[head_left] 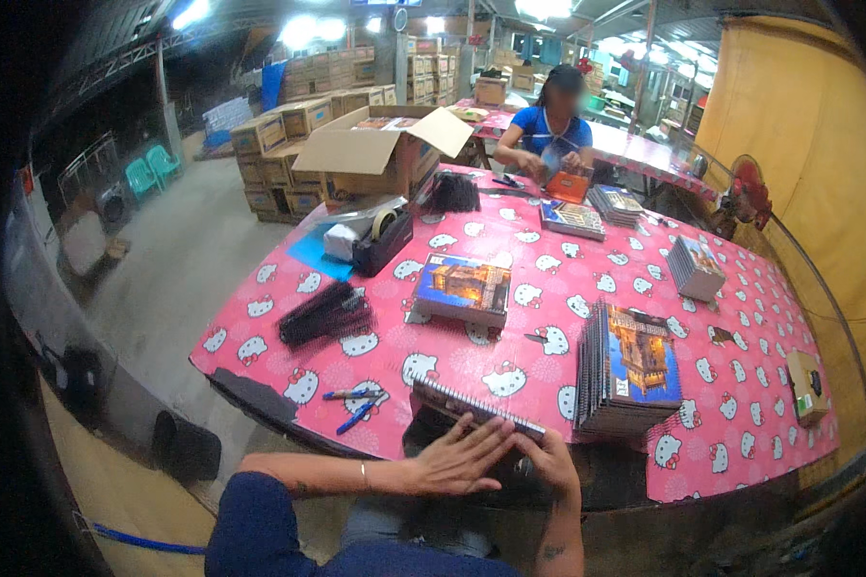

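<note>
At the table's near edge a spiral-bound booklet [449, 392] stands tilted, its white wire binding uppermost. My left hand [460, 460] lies against its near side with the fingers stretched out. Round the booklet's right end my right hand [551, 464] is closed, thumb side up. Just right of it rises a tall stack of spiral-bound booklets [640, 361] with blue covers showing a lit building. Beyond my hands sits a shorter stack of booklets [464, 287]. Two pens [358, 408] lie to the left, near a bundle of black binding strips [325, 315].
A tape dispenser [383, 245] and an open carton [348, 154] stand at the far left. Across the pink patterned table [529, 337], a person in blue [551, 130] handles an orange item. More booklets [695, 267] and a small brown box [808, 387] sit at right.
</note>
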`<state>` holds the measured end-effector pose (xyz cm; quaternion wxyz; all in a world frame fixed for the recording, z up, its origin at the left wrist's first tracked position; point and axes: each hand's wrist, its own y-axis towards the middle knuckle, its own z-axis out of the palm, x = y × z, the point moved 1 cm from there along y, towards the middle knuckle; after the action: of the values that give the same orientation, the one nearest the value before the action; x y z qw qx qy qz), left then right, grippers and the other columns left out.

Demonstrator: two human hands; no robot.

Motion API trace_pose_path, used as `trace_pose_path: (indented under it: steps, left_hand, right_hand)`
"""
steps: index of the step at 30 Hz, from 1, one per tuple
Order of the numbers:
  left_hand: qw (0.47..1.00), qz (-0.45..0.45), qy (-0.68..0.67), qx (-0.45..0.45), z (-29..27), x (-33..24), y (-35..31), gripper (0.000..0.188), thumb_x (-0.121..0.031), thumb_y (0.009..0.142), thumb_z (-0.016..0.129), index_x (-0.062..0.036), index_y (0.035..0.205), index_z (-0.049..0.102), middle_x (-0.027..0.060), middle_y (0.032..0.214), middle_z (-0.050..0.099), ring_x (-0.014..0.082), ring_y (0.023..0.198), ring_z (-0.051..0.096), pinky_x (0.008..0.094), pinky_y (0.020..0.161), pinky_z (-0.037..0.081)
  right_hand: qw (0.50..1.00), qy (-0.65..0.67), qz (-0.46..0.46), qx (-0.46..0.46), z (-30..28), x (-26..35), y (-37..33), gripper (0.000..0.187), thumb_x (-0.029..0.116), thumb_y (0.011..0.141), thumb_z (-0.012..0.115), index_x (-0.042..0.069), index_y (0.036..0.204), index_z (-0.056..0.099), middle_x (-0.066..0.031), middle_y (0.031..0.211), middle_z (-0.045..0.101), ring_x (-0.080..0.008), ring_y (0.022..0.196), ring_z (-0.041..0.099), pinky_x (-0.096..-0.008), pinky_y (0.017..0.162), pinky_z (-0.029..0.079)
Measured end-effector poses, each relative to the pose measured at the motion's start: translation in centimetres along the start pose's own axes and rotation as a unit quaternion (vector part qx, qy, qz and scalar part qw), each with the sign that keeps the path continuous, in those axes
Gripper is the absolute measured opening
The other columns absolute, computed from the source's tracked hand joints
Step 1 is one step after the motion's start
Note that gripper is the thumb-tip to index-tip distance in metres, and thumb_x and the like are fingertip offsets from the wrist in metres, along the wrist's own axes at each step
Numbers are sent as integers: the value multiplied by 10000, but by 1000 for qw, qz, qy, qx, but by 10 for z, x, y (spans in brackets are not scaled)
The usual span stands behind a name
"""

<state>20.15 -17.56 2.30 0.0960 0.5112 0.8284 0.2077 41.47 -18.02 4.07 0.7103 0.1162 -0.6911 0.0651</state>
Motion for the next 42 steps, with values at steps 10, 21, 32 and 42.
trace_pose_path:
  steps: [10, 21, 32, 42]
  left_hand:
    - [992, -48, 89, -71, -16, 13, 56, 826, -610, 976, 393, -8, 1535, 299, 169, 1621, 241, 309, 1520, 176, 583, 1194, -7]
    - [795, -243, -551, -77, -45, 2, -5, 705, -504, 1037, 399, 49, 1474, 384, 223, 1538, 370, 327, 1451, 326, 437, 1193, 237]
    - [916, -392, 36, 71, -30, 89, -136, 572, -338, 942, 603, -114, 1444, 443, 201, 1492, 366, 413, 1385, 334, 602, 1140, 250]
    - [668, -512, -513, -173, -67, 79, -99, 345, -263, 1028, 507, -60, 1287, 614, 81, 1000, 664, 178, 901, 631, 334, 753, 490]
  right_hand:
    - [988, -119, -93, 1, -2, -1, 7, 272, 62, 947, 604, -26, 1204, 619, -84, 930, 705, -105, 850, 596, -293, 751, 505]
    - [927, -251, -232, -155, 90, 13, -47, 405, 170, 766, 846, 70, 1089, 622, -146, 1262, 577, -331, 1148, 571, -442, 955, 470]
    - [747, -541, -343, -177, 137, 25, 35, 375, 240, 854, 708, 195, 1227, 693, -47, 1218, 578, -260, 1151, 505, -419, 974, 311]
    - [766, -581, -242, -132, 122, 58, 81, 269, 223, 862, 702, 112, 1107, 692, -52, 964, 699, -241, 873, 681, -396, 841, 461]
